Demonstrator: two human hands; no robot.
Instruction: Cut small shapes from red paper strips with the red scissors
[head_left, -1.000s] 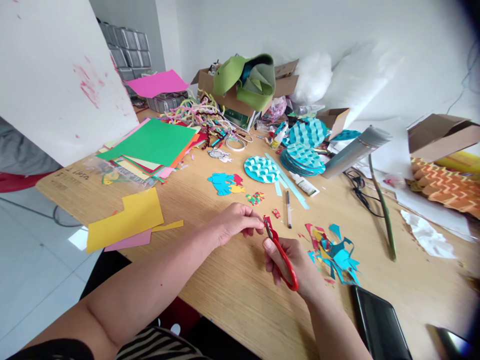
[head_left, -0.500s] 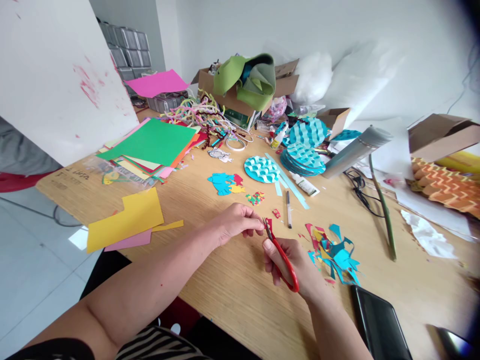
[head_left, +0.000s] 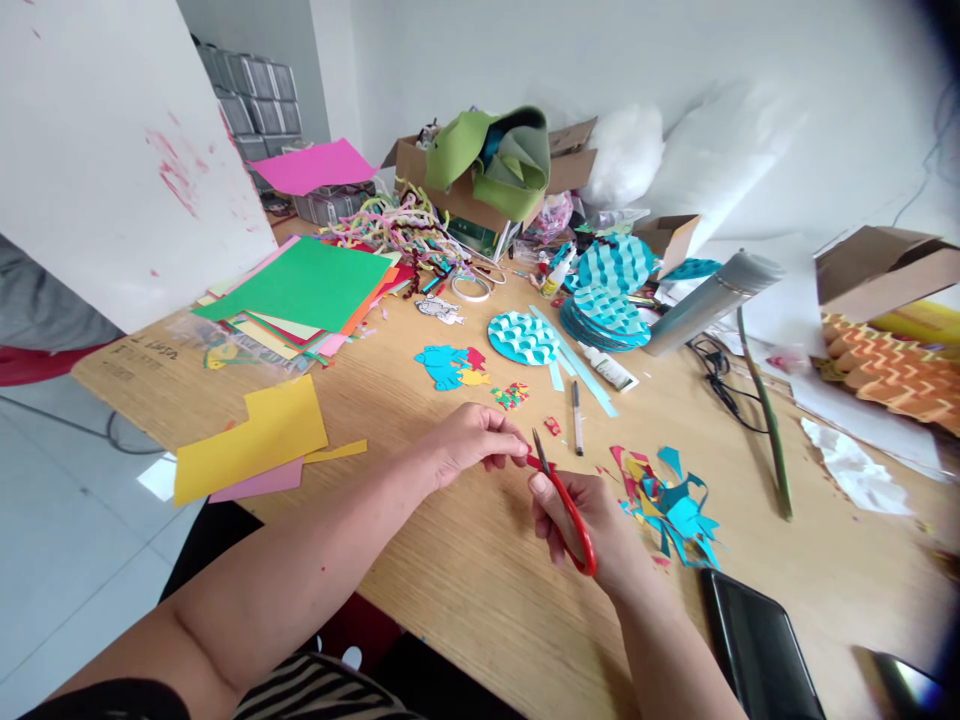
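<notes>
My left hand (head_left: pixel 484 440) pinches a small piece of red paper (head_left: pixel 535 462) between thumb and fingers. Red-handled scissors (head_left: pixel 568 512) are gripped in my right hand (head_left: pixel 577 505), their blades pointing up and away beside the red piece. Just beyond my hands lie small red scraps (head_left: pixel 553 427), a pen (head_left: pixel 577 420) and a little pile of tiny coloured cutouts (head_left: pixel 511 396). Farther left are blue fish cutouts (head_left: pixel 442 366) with a red and a yellow one. Blue, red and yellow offcuts (head_left: pixel 675 505) are heaped to the right of my right hand.
Yellow paper (head_left: pixel 277 430) and a stack topped by a green sheet (head_left: pixel 307 285) lie at left. Blue wavy-paper discs (head_left: pixel 523 339), glue bottles (head_left: pixel 609 368) and a grey tube (head_left: pixel 712 300) stand farther back. A black phone-like object (head_left: pixel 761 645) lies at front right.
The scissors have turned slightly, and their blades now sit a bit right of where they were. The red paper at my left fingertips lies lower. My left hand has hardly moved.
</notes>
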